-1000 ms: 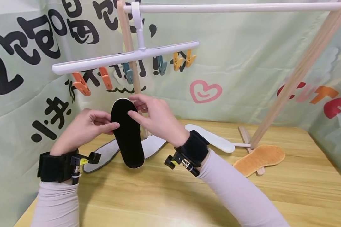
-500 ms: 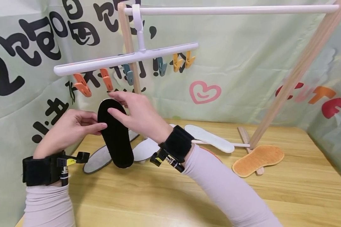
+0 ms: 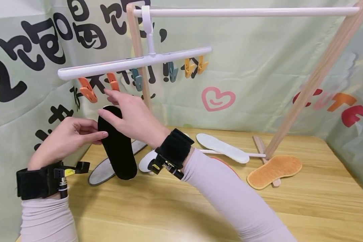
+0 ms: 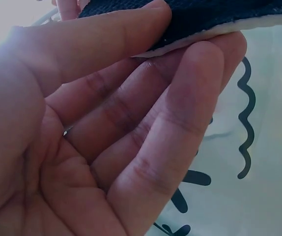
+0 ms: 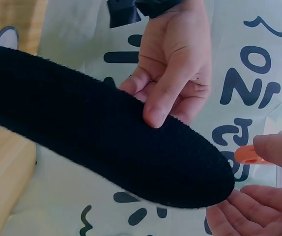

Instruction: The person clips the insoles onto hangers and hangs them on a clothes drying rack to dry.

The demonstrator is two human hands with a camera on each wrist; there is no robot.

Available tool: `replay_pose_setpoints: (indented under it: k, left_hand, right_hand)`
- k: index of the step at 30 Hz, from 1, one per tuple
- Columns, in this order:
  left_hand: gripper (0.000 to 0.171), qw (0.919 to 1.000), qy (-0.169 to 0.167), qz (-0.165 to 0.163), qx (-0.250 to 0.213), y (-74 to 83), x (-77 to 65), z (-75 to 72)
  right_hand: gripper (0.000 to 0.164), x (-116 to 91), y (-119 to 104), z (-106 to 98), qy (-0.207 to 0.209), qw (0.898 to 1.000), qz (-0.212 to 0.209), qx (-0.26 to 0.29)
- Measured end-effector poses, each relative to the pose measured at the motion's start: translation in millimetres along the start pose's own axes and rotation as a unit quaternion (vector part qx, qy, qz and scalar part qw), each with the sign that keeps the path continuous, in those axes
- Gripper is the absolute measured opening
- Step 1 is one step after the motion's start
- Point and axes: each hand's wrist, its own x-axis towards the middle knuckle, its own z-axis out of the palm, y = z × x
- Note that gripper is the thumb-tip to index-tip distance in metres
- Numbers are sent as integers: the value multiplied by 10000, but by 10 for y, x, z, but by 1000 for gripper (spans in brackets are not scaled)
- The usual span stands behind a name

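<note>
My left hand (image 3: pixel 68 137) pinches a black insole (image 3: pixel 119 156) by its left edge, thumb in front and fingers behind. It stands nearly upright above the table, and its pale underside edge (image 4: pixel 214 33) shows in the left wrist view. My right hand (image 3: pixel 136 119) is at the insole's upper end, thumb and fingers spread apart. In the right wrist view its thumb stands off the insole and its fingertips are right at the tip. Two orange clips (image 3: pixel 87 90) hang from a white hanger (image 3: pixel 109 66) just above; the right fingertips overlap the nearer-to-centre one.
Blue clips (image 3: pixel 173 72) and yellow clips (image 3: pixel 189 68) hang farther along the hanger, which hooks on a white rod (image 3: pixel 245 12) in a wooden frame (image 3: pixel 314 80). On the table (image 3: pixel 169 208) lie a grey insole (image 3: pixel 101 173), white insoles (image 3: pixel 222 148) and an orange insole (image 3: pixel 275 171).
Both hands and the black insole have moved left, to beneath the orange clips. My right hand has risen along the insole's top, its fingers now reaching up toward a clip.
</note>
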Motion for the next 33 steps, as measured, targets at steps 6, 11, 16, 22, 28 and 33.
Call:
replay_pose_setpoints:
  k: [6, 11, 16, 22, 28, 33]
  left_hand:
    - [14, 9999, 74, -44, 85, -14, 0, -32]
    - [15, 9999, 77, -78, 86, -2, 3, -51]
    - [18, 9998, 55, -186, 63, -7, -40, -70]
    - [21, 9994, 16, -324, -88, -83, -102, -110]
    - [21, 9993, 27, -346, -149, -91, -98, -117]
    - [18, 9994, 200, -244, -128, -102, -126, -138]
  right_hand:
    - [73, 79, -96, 25, -102, 9993, 85, -338]
    - [74, 140, -132, 35, -33, 9989, 211, -409]
    - [76, 189, -157, 64, -108, 9992, 383, 12]
    - [75, 224, -204, 132, -150, 9964, 573, 601]
    - [65, 255, -240, 185, 175, 9915, 620, 1126]
    - [54, 282, -266, 218, 434, 9875, 523, 1423]
